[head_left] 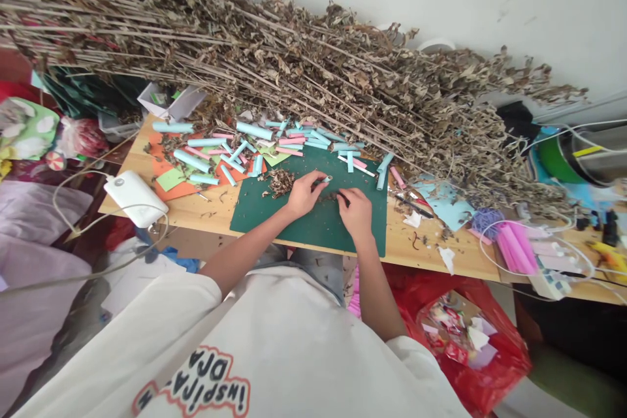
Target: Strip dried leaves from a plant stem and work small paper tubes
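Note:
Over the green cutting mat point(264, 209), my left hand point(302, 196) pinches a small light-blue paper tube point(328, 179) with its open end showing. My right hand point(355, 210) is just to the right, its fingers curled together at dark crumbled dried leaves point(329, 196) between the two hands. A small heap of dried leaves point(281, 183) lies on the mat left of my left hand. Several rolled paper tubes point(255, 130), mostly light blue and some pink, are strewn along the mat's far side.
A big bundle of dried leafy stalks point(313, 59) spans the back of the wooden table point(450, 255). At left lies a white power bank point(136, 198) with a cable. Scissors point(414, 204) are right of the mat. A red bag point(509, 346) of scraps is below the right edge.

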A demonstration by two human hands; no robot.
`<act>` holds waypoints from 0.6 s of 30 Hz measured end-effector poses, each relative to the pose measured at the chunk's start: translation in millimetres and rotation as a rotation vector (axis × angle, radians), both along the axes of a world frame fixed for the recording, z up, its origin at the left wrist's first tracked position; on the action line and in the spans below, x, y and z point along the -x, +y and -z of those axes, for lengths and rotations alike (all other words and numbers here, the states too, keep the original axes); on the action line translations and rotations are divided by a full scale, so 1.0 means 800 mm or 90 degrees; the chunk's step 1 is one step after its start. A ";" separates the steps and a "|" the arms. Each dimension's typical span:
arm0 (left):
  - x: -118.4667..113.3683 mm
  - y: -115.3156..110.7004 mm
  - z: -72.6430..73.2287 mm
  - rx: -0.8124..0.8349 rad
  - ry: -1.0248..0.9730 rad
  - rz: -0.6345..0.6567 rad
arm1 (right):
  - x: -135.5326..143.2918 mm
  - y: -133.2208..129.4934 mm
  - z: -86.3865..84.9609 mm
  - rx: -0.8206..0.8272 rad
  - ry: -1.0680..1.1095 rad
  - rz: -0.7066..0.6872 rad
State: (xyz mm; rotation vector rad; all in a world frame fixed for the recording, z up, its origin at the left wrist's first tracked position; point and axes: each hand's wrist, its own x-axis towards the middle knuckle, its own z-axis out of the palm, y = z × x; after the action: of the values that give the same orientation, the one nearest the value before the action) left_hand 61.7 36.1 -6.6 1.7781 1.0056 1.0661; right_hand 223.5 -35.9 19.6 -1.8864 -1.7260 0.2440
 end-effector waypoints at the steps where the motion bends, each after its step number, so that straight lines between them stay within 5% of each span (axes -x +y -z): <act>1: 0.000 0.000 0.001 -0.001 0.001 0.001 | 0.000 -0.001 0.002 0.008 -0.009 -0.006; 7: 0.000 0.000 0.002 -0.009 0.019 -0.004 | 0.006 0.001 0.001 0.034 0.013 -0.081; 13: 0.001 0.000 -0.001 -0.007 -0.007 0.016 | 0.009 0.006 -0.005 -0.048 0.262 0.078; 18: 0.001 0.000 -0.004 -0.012 0.009 0.040 | 0.023 0.024 -0.004 -0.025 0.423 0.095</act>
State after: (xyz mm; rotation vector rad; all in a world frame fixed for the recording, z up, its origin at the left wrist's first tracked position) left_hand 60.9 36.3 -3.3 1.8229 0.9446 1.0280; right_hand 204.9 -16.5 22.8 -1.6379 -1.1276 0.6838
